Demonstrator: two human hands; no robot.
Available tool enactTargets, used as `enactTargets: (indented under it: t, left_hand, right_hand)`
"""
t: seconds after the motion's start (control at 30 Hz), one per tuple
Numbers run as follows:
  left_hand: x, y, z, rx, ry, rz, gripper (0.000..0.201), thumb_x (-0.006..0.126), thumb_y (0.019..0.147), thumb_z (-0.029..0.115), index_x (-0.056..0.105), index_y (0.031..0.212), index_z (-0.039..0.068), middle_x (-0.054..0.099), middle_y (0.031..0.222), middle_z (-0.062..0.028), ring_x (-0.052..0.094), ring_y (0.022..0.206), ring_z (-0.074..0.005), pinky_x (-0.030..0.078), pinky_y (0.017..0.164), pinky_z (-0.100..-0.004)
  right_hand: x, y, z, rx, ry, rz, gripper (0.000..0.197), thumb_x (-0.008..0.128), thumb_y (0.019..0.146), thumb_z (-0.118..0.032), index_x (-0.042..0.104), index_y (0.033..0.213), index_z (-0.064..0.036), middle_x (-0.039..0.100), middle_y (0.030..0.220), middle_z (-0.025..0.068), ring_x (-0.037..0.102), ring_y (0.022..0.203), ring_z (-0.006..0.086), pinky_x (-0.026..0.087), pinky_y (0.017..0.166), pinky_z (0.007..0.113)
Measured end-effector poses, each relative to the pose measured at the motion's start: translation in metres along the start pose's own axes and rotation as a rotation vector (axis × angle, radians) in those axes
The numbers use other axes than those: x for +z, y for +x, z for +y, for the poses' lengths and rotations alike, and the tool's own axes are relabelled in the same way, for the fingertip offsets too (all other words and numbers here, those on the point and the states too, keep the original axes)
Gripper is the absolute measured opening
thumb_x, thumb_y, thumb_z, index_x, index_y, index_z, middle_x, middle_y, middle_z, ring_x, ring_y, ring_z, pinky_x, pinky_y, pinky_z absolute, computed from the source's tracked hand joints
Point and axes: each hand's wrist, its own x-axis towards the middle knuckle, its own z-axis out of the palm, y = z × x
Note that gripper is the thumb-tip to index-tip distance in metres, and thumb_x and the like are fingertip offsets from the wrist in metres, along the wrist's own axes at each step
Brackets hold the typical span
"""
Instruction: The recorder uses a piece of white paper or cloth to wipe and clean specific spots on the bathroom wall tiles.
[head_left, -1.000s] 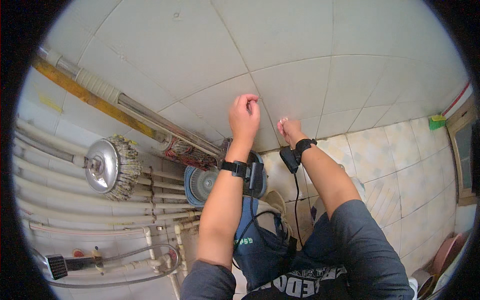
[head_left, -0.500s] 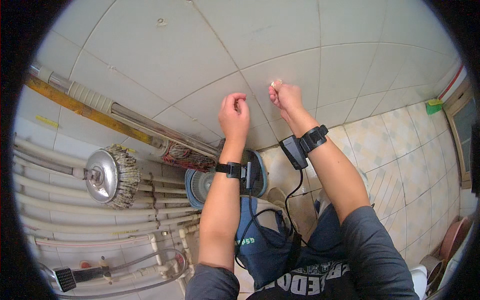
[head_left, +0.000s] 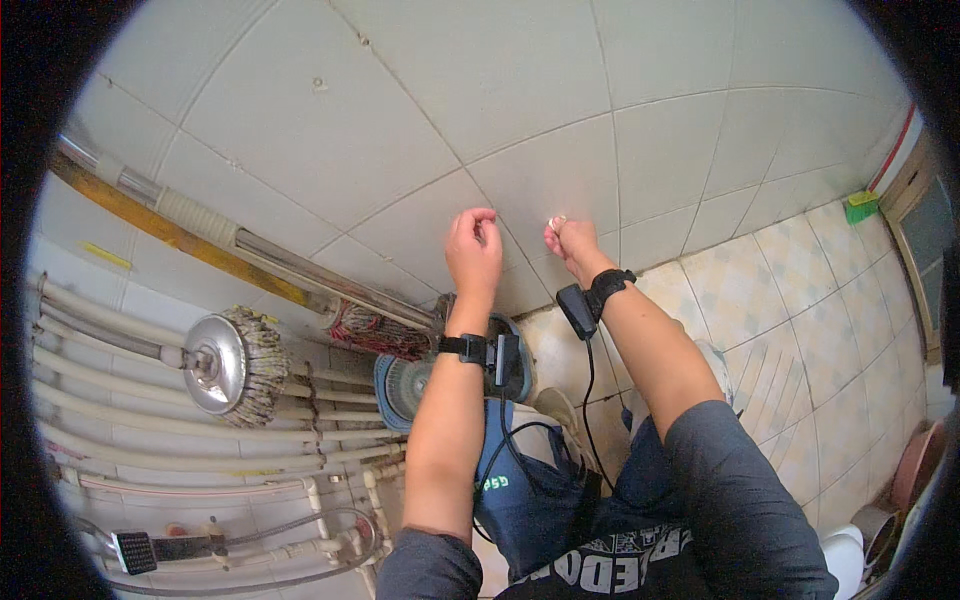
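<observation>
My right hand [head_left: 573, 244] is closed, its thumb and fingers pinching a small whitish, crumpled-looking piece [head_left: 557, 223] close to the white tiled wall [head_left: 530, 90]. What that piece is, I cannot tell at this size. To its left, my left hand [head_left: 474, 250] is raised in front of the same wall with the fingers curled in toward the thumb. Whatever it may hold is hidden inside the curl. The two hands are a short way apart. Each wrist wears a black strap with a small device, and a cable hangs from each.
Mop poles [head_left: 190, 235] lean along the wall at left, beside a round mop head [head_left: 240, 365] and several pale pipes [head_left: 180, 420]. A blue mop bucket [head_left: 400, 385] stands below my left forearm. A shower head [head_left: 135, 552] is lower left, a green brush [head_left: 860, 207] far right.
The view has shifted a little. My right hand, still pinching the whitish piece, has come lower along the wall; my left hand stays curled and has hardly moved.
</observation>
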Motion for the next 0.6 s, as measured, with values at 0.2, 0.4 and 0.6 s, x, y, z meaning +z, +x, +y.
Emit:
enactTargets:
  t: [0.2, 0.4, 0.6]
  left_hand:
    - [0.001, -0.006, 0.008, -0.051, -0.049, -0.023, 0.007, 0.048, 0.073, 0.005, 0.055, 0.076, 0.004, 0.055, 0.072, -0.0075, 0.051, 0.061, -0.0181, 0.041, 0.057, -0.0281]
    - [0.004, -0.006, 0.002, -0.045, -0.062, 0.006, 0.008, 0.048, 0.073, 0.005, 0.055, 0.077, 0.004, 0.055, 0.072, -0.0075, 0.051, 0.061, -0.0184, 0.041, 0.056, -0.0283]
    - [0.005, -0.003, -0.004, -0.089, -0.061, -0.024, 0.009, 0.049, 0.073, 0.006, 0.055, 0.078, 0.004, 0.055, 0.073, -0.0077, 0.052, 0.062, -0.0185, 0.041, 0.057, -0.0287]
  right_hand:
    - [0.014, -0.013, -0.016, -0.041, 0.026, -0.019, 0.015, 0.045, 0.083, -0.012, 0.051, 0.075, -0.0018, 0.053, 0.066, 0.0036, 0.049, 0.052, 0.0093, 0.043, 0.045, 0.020]
    - [0.041, -0.027, -0.052, -0.128, -0.084, -0.119, 0.014, 0.045, 0.083, -0.012, 0.051, 0.074, -0.0021, 0.050, 0.064, 0.0028, 0.047, 0.051, 0.0097, 0.042, 0.045, 0.022]
    - [0.001, 0.006, -0.024, 0.028, 0.121, -0.007, 0.011, 0.046, 0.082, -0.010, 0.051, 0.075, -0.0020, 0.050, 0.064, 0.0029, 0.048, 0.051, 0.0099, 0.044, 0.045, 0.021]
